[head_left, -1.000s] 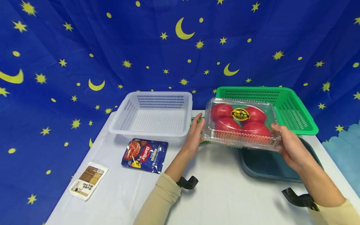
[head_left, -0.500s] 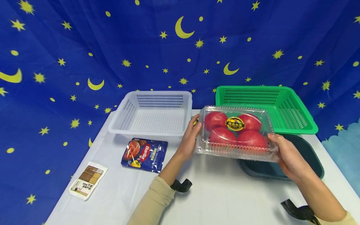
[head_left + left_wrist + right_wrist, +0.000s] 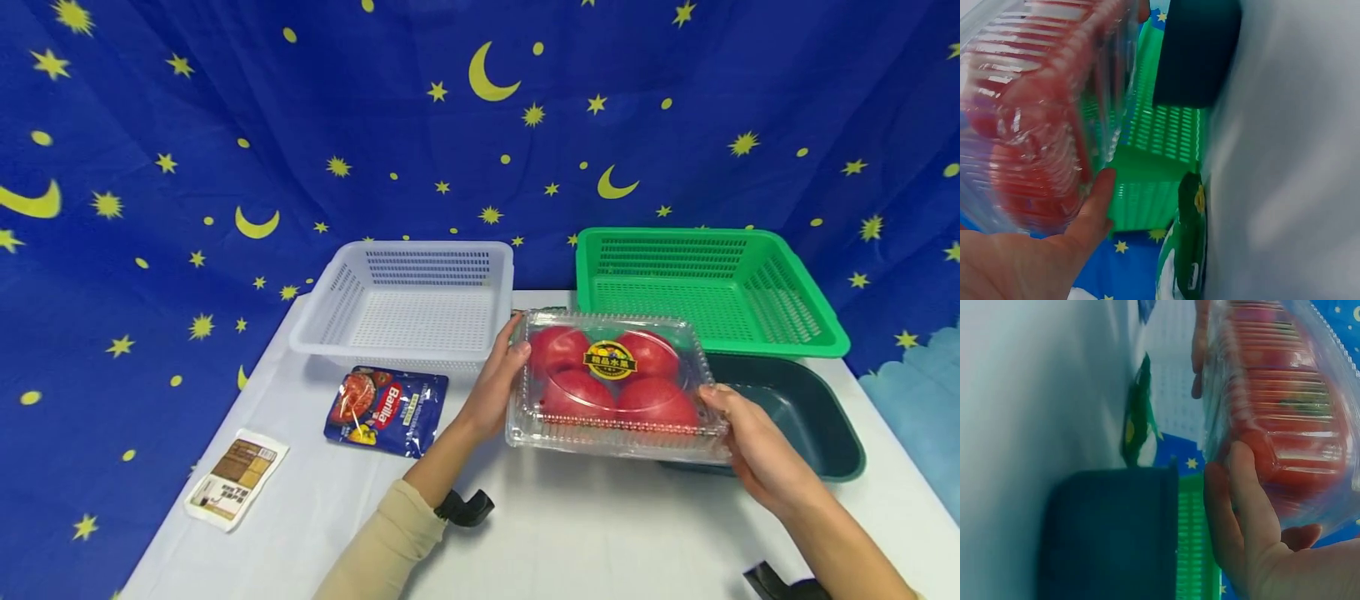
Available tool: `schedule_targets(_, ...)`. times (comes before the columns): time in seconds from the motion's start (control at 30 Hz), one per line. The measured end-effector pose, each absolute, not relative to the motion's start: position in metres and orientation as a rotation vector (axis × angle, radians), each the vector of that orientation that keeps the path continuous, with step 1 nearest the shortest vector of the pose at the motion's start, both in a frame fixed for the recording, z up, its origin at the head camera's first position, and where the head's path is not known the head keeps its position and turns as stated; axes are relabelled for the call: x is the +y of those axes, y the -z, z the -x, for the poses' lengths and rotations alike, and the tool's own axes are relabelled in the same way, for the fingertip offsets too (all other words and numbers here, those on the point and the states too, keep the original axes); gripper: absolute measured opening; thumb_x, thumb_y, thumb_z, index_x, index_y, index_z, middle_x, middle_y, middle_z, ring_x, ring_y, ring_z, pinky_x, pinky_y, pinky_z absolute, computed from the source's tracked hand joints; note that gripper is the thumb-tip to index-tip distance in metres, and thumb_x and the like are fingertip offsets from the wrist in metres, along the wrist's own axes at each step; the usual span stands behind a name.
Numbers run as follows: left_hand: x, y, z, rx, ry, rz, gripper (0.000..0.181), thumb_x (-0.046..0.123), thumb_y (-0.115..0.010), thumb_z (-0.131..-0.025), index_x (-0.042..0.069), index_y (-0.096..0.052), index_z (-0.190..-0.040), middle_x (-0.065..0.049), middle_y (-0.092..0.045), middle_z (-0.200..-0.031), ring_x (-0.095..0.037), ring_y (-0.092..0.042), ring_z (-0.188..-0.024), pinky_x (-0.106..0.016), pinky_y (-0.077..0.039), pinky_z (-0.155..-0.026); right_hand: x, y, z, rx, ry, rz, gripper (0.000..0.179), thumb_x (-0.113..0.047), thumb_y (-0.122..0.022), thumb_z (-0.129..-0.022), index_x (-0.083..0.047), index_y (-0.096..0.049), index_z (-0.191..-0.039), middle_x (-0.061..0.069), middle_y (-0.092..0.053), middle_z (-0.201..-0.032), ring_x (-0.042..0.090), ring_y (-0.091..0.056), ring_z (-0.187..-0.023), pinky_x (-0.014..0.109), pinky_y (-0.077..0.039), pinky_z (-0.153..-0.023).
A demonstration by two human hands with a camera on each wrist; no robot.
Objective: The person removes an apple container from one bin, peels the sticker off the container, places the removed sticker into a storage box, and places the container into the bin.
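Observation:
A clear plastic clamshell box (image 3: 611, 442) of red, round fruit, with a black and gold label on its lid, is held up over the table between both hands. My left hand (image 3: 491, 385) grips its left end, thumb on the lid edge. At the right end my right hand (image 3: 761, 446) grips it, thumb on top and fingers underneath, as the right wrist view shows. Below and behind the box's right side stands a dark teal basin (image 3: 806, 417), partly covered by it. A green packet (image 3: 1185, 244) stands out in the left wrist view, mostly hidden behind the box in the head view.
Toward the back are a white slotted basket (image 3: 420, 321) and a green slotted basket (image 3: 705, 304). A blue Barilla pouch (image 3: 386, 411) lies before the white basket. Farther left lies a small brown and white packet (image 3: 236, 481). A blue star-patterned cloth (image 3: 420, 133) hangs behind the table.
Both hands have brought the fruit box toward me and a little left, away from the green basket. More of the green basket and teal basin now shows.

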State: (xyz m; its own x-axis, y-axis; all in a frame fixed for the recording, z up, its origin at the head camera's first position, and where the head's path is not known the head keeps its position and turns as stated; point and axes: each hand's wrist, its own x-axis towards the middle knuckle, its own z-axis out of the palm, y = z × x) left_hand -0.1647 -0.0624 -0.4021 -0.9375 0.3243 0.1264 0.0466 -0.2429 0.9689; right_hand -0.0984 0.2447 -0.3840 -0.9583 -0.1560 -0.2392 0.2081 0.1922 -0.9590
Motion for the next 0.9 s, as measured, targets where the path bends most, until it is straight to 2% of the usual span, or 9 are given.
schedule_targets(0.13, -0.067, 0.406, 0.162, 1.857, -2.259, -0.423, 0.065, 0.036, -0.048, -0.096, 0.027, -0.017, -0.152, -0.017, -0.027, -0.15, -0.033, -0.036, -0.132, -0.05, -0.041, -0.099, 0.24, 0.387, 0.093, 2.182, 1.816, -0.029, 0.065, -0.044, -0.028, -0.103, 0.006, -0.021, -0.144, 0.017, -0.03, -0.133, 0.021, -0.036, -0.112, 0.026, -0.043, -0.083)
schedule_targets(0.23, -0.071, 0.41, 0.159, 1.909, -2.227, -0.399, 0.065, 0.037, -0.05, -0.095, 0.028, -0.02, -0.151, -0.014, -0.03, -0.149, -0.032, -0.038, -0.131, -0.05, -0.041, -0.099, 0.236, 0.39, 0.087, 2.164, 1.829, 0.015, 0.061, -0.041, -0.029, -0.104, 0.007, -0.025, -0.141, 0.017, -0.037, -0.128, 0.019, -0.043, -0.108, 0.026, -0.046, -0.082)
schedule_targets(0.37, -0.078, 0.415, 0.154, 1.923, -2.223, -0.402, 0.062, 0.035, -0.051, -0.095, 0.029, -0.023, -0.15, -0.014, -0.035, -0.146, -0.033, -0.045, -0.125, -0.05, -0.046, -0.093, 0.232, 0.392, 0.08, 2.167, 1.856, 0.069, 0.044, -0.034, -0.031, -0.105, 0.004, -0.04, -0.125, 0.014, -0.051, -0.112, 0.016, -0.054, -0.096, 0.03, -0.051, -0.076)
schedule_targets(0.5, -0.083, 0.417, 0.149, 1.9, -2.239, -0.423, 0.063, 0.031, -0.05, -0.096, 0.025, -0.021, -0.151, -0.014, -0.035, -0.146, -0.035, -0.048, -0.122, -0.048, -0.049, -0.09, 0.23, 0.391, 0.074, 2.205, 1.834, 0.113, 0.034, -0.03, -0.033, -0.105, 0.001, -0.044, -0.113, 0.015, -0.053, -0.105, 0.017, -0.055, -0.092, 0.032, -0.051, -0.072)
schedule_targets(0.67, -0.088, 0.418, 0.143, 1.912, -2.239, -0.457, 0.061, 0.025, -0.047, -0.097, 0.023, -0.019, -0.152, -0.012, -0.031, -0.15, -0.03, -0.041, -0.13, -0.047, -0.043, -0.098, 0.226, 0.393, 0.068, 2.238, 1.792, 0.141, 0.027, -0.028, -0.037, -0.104, -0.002, -0.044, -0.1, 0.016, -0.055, -0.101, 0.018, -0.056, -0.089, 0.034, -0.051, -0.07)
schedule_targets(0.77, -0.091, 0.42, 0.141, 1.949, -2.229, -0.498, 0.057, 0.023, -0.045, -0.097, 0.021, -0.024, -0.15, -0.009, -0.032, -0.15, -0.025, -0.035, -0.134, -0.045, -0.036, -0.104, 0.223, 0.396, 0.064, 2.332, 1.729, 0.154, 0.025, -0.026, -0.039, -0.103, -0.005, -0.041, -0.091, 0.014, -0.055, -0.091, 0.017, -0.053, -0.082, 0.033, -0.049, -0.064)
schedule_targets(0.9, -0.097, 0.424, 0.138, 2.0, -2.213, -0.515, 0.052, 0.023, -0.046, -0.097, 0.018, -0.032, -0.147, -0.006, -0.035, -0.148, -0.022, -0.034, -0.134, -0.044, -0.032, -0.107, 0.217, 0.399, 0.06, 2.404, 1.661, 0.116, 0.027, -0.028, -0.042, -0.103, -0.007, -0.039, -0.087, 0.011, -0.049, -0.082, 0.017, -0.045, -0.072, 0.034, -0.044, -0.058)
